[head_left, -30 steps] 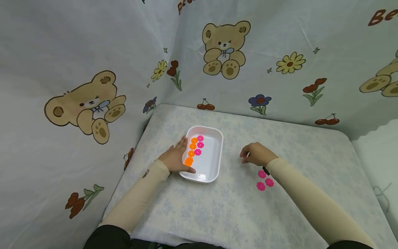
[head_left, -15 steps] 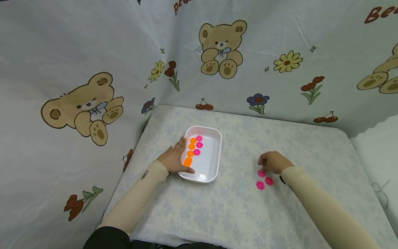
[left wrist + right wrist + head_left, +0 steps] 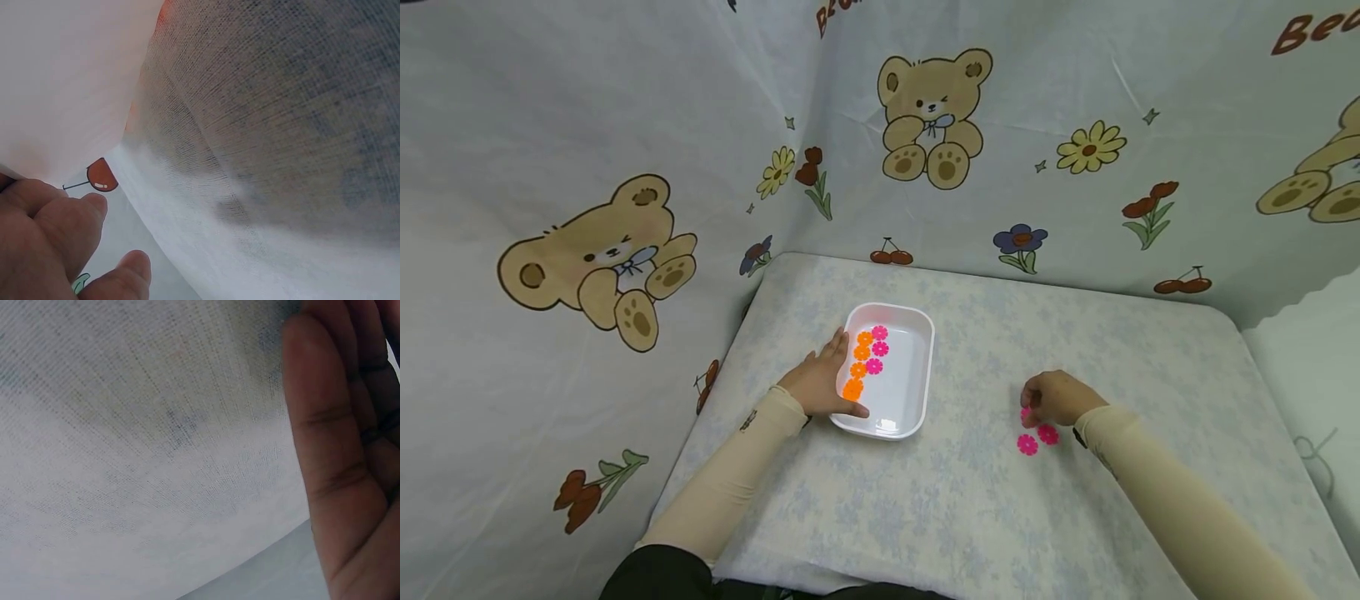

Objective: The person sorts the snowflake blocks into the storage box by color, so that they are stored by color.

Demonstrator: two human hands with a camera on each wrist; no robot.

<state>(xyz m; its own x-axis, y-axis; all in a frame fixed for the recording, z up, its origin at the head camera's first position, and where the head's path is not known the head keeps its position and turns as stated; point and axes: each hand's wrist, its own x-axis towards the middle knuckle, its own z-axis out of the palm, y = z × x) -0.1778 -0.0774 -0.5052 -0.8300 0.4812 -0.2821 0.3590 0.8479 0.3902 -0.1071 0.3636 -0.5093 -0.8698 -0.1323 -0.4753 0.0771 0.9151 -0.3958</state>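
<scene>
A white tray [image 3: 910,425] holds two columns of small flower-shaped pieces along its left side: orange flowers [image 3: 858,370] and pink flowers [image 3: 880,348]. My left hand [image 3: 822,382] grips the tray's left side, thumb over the rim near the front corner and fingers along the outer wall. To the right, my right hand [image 3: 1060,397] is down at the table with bent fingers, its fingertips over a partly covered pink flower [image 3: 1026,413]. Whether they pinch it is hidden. Two more pink flowers lie close by, one pink piece [image 3: 1027,444] in front and another pink piece [image 3: 1047,434] beside the hand.
A pale blue-patterned cloth covers the table [image 3: 925,500]. Behind it and on the left hangs a white curtain [image 3: 715,100] printed with bears and flowers. At the right edge a white cloth [image 3: 1315,375] with a thin cord borders the table.
My right hand has moved right and toward me, from beside the tray to the loose pink flowers, where its fingertips now partly cover one. The left hand and tray stay put.
</scene>
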